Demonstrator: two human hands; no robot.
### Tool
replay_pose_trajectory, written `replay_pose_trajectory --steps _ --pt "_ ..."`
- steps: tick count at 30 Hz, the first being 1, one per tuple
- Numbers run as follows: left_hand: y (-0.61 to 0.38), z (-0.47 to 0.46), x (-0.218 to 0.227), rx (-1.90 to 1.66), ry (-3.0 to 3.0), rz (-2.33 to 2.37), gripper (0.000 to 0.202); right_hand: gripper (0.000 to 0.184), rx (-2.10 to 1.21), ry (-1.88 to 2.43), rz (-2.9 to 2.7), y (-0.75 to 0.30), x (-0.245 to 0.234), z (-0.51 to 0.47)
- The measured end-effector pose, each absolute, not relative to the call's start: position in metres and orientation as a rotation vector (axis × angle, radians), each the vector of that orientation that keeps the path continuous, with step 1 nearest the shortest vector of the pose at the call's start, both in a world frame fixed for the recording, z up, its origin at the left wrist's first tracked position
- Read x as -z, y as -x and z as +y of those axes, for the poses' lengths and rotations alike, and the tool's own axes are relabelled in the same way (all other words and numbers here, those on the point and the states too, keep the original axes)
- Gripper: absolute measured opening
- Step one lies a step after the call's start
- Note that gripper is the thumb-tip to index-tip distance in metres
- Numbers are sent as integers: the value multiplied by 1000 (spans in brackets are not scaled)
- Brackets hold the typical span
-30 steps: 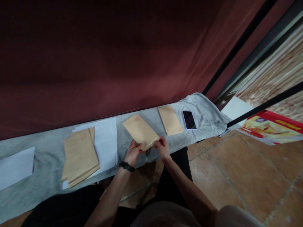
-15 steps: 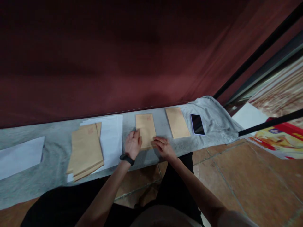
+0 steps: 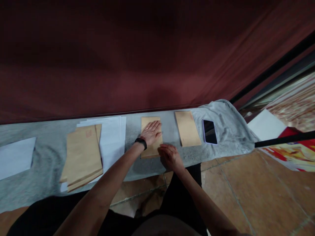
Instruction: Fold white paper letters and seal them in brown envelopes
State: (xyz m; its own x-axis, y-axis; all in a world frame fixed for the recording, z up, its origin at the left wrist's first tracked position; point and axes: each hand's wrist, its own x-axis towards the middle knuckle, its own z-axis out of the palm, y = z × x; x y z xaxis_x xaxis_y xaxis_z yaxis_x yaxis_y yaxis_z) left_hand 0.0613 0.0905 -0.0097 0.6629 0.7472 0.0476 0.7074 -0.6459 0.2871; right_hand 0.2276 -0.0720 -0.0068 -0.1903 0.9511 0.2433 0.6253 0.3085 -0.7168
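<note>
A brown paper envelope (image 3: 150, 151) lies in front of me on the grey cloth. My left hand (image 3: 150, 132), with a black band at the wrist, rests flat on its upper half, fingers stretched out. At the envelope's lower right corner, my right hand (image 3: 171, 156) has its fingers curled together on the edge; the thumb is mostly hidden. To the right lies a second brown envelope (image 3: 188, 128), touched by neither hand. Farther left, several brown envelopes (image 3: 83, 154) are stacked over white sheets of paper (image 3: 112, 137).
A phone with a purple edge (image 3: 210, 131) lies right of the second envelope. White paper (image 3: 17, 157) is at the far left of the grey cloth (image 3: 49, 157). A dark red surface (image 3: 123, 82) rises behind. Dark bars and a colourful printed box (image 3: 292, 152) are at right.
My left hand has moved from the envelope's left edge up onto its face and flattened out. My right hand stays at the lower right corner. The view has shifted slightly.
</note>
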Motion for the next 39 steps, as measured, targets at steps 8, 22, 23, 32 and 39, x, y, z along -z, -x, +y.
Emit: replay_pose_trajectory --steps 8,22,23,32,39 --pt "-42 49 3 -208 -2679 1064 60 28 -632 1404 -1865 -230 11 -71" --pt "-1 -23 -1 -311 -2734 914 58 50 -448 1287 -2282 -222 10 34" --pt "0 -27 -2 -307 -2746 906 58 52 -438 1276 -2298 -221 11 44" --pt "2 -34 -3 -276 -2674 956 49 57 -361 1409 -2290 -218 15 92" --pt "2 -34 3 -375 -2650 999 44 55 -420 1311 -2456 -207 14 80"
